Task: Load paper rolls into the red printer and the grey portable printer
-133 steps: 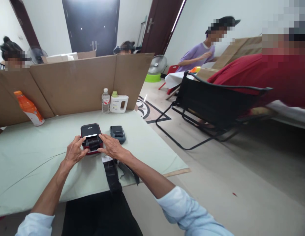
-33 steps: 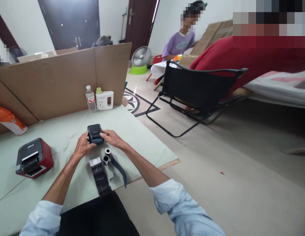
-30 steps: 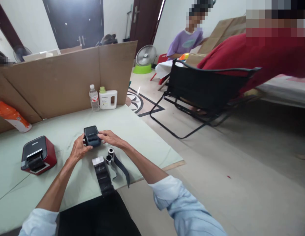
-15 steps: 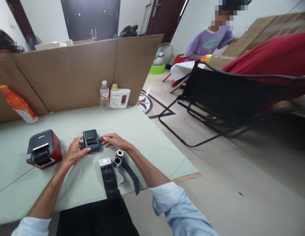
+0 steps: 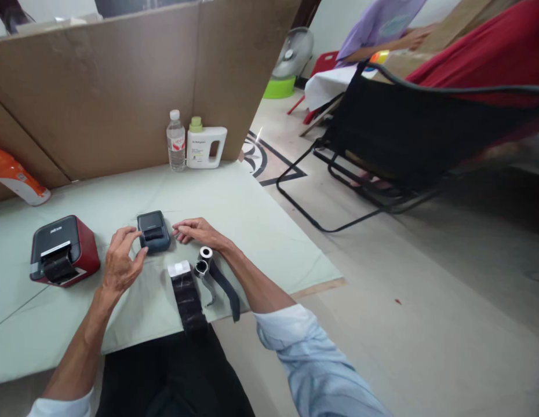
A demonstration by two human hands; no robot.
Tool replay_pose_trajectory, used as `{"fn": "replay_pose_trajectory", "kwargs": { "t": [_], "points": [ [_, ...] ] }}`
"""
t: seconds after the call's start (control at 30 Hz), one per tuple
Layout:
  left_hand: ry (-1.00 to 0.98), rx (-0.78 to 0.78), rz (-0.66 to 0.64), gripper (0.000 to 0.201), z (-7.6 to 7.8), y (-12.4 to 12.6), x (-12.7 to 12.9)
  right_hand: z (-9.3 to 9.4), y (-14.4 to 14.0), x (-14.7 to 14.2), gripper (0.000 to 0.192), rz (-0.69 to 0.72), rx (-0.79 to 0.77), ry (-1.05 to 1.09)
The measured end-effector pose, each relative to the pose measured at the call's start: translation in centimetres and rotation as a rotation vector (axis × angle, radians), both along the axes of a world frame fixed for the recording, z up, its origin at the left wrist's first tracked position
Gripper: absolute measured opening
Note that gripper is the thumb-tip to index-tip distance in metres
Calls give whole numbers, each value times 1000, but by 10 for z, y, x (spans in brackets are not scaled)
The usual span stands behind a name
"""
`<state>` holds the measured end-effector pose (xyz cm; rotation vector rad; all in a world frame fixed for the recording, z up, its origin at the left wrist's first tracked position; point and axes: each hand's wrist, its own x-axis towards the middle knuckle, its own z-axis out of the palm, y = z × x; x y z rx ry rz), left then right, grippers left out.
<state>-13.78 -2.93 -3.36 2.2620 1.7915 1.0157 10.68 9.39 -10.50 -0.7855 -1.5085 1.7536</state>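
Note:
A small dark portable label printer (image 5: 153, 233) lies on the cloth-covered table (image 5: 269, 237). My left hand (image 5: 123, 258) is at its left side, thumb and fingers spread, with the fingertips close to its edge; whether they touch it I cannot tell. To the printer's right, my right hand (image 5: 200, 233) is held a little apart from it, fingers loosely stretched and nothing in them. Nearer to me are two small rolls (image 5: 205, 253) with dark strips trailing off them. Beside these a black strip with a white end (image 5: 179, 268) hangs over the front edge.
A larger red and black label printer (image 5: 63, 250) stands on the left. Along the cardboard screen (image 5: 121, 98) are an orange bottle (image 5: 17, 176), a water bottle (image 5: 176, 142) and a white jug (image 5: 204, 147). Across the floor are a black folding chair (image 5: 408, 127) and a person (image 5: 378, 29).
The view has tilted down, so everything sits higher in it. My left hand has opened wider and drawn back slightly from the small printer. The right hand stays beside it.

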Motion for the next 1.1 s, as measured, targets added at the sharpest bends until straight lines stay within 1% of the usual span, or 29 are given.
{"fn": "replay_pose_trajectory", "kwargs": {
  "t": [0.03,0.1,0.17,0.27,0.37,0.43,0.57,0.67,0.77,0.87,1.0,1.1],
  "points": [
    [2,-5,-51,29,0,-8,4,1,0,1,44,-3,-1,5],
    [2,-74,-182,29,-5,-22,11,4,-1,4,42,-18,0,6],
    [5,-176,-296,37,-13,-31,16,10,-3,9,40,-47,14,0],
    [10,-272,-368,50,-24,-34,21,22,-11,19,37,-91,64,-7],
    [10,-304,-393,53,-25,-30,28,29,-25,31,37,-95,109,-27],
    [23,-311,-409,50,-23,-27,33,29,-37,37,37,-100,113,-50],
    [56,-285,-411,46,-22,-24,44,19,-59,45,37,-165,121,-86],
    [76,-244,-405,44,-22,-25,47,12,-68,44,39,-200,140,-83],
    [88,-218,-391,44,-21,-28,43,8,-69,42,39,-220,146,-69],
    [71,-204,-362,46,-20,-34,34,7,-68,40,38,-232,144,-71],
    [78,-235,-352,46,-22,-41,22,10,-67,38,38,-232,136,-87],
    [45,-258,-375,48,-18,-43,15,15,-63,38,38,-209,144,-115]
  ]
}}
